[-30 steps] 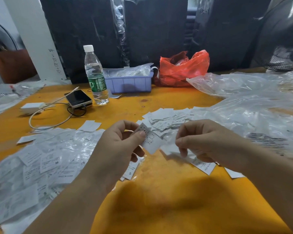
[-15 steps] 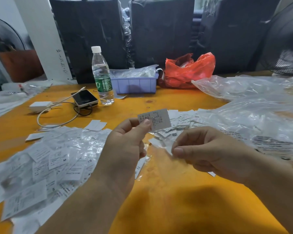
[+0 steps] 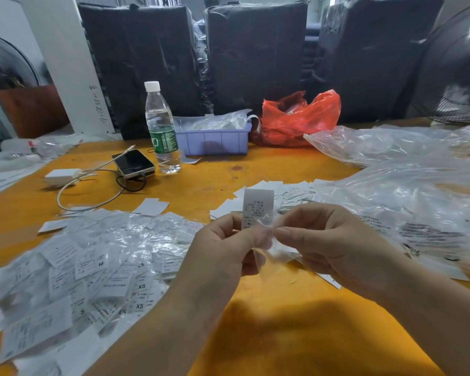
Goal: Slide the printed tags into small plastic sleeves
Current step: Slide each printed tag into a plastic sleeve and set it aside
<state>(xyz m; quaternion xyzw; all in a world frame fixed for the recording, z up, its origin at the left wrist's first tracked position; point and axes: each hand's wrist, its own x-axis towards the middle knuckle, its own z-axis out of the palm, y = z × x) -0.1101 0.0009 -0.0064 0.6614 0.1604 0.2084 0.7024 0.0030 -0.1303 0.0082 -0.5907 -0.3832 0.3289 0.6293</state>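
Observation:
A white printed tag (image 3: 257, 204) stands upright between my two hands above the orange table (image 3: 296, 329). My left hand (image 3: 223, 256) pinches the tag's lower end. My right hand (image 3: 329, 245) pinches a small clear plastic sleeve (image 3: 266, 229) at the tag's lower part. The tag's bottom looks to sit inside the sleeve, though blur hides the exact depth. A heap of sleeved tags (image 3: 87, 272) lies on the left. Loose bare tags (image 3: 282, 196) lie behind my hands.
Large clear plastic bags (image 3: 407, 191) cover the right side. At the back stand a water bottle (image 3: 162, 128), a phone (image 3: 134, 162) with charger and cable (image 3: 63, 176), a purple bin (image 3: 213, 139) and a red bag (image 3: 299, 118). Black wrapped bundles line the far edge.
My left hand turned the tag upright and brought it toward my right hand. My right hand rose from the table with a sleeve and met the tag.

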